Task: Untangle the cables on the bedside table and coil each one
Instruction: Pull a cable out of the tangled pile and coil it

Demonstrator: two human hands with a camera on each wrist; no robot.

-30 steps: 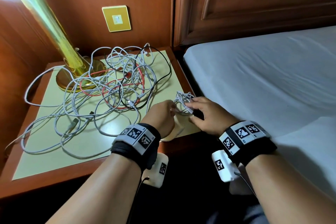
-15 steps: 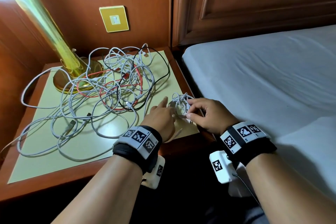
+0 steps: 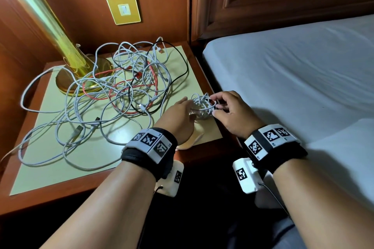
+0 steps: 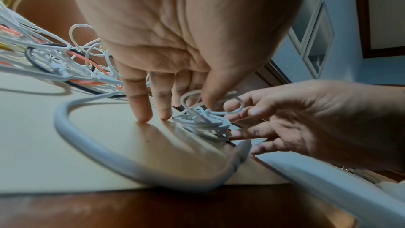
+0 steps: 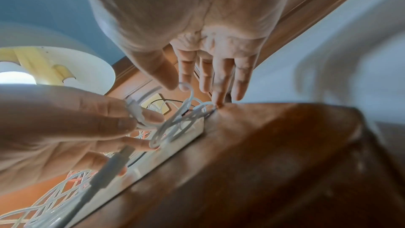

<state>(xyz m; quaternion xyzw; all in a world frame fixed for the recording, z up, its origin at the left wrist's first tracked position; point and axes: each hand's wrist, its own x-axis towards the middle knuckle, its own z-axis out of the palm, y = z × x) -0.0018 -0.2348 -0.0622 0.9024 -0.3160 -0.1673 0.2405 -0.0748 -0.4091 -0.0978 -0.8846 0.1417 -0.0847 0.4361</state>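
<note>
One small white coil [image 3: 202, 105] sits at the counter's [image 3: 60, 168] near-right corner, both hands on it: left hand [image 3: 178, 117] grip pinches a strand w/ other fingers flat, right hand [image 3: 232, 113] grip pinches a loop. Imo if either lets go early it'll spring open, or slide off the edge toward the bed [image 3: 293, 77]. Big tangle [image 3: 121, 91] far-left is untouched.

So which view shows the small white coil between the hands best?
The left wrist view: the small white coil lies unobstructed on the table's edge. The head view shows it whole but tiny; the right wrist view shows blurred loops.
</note>
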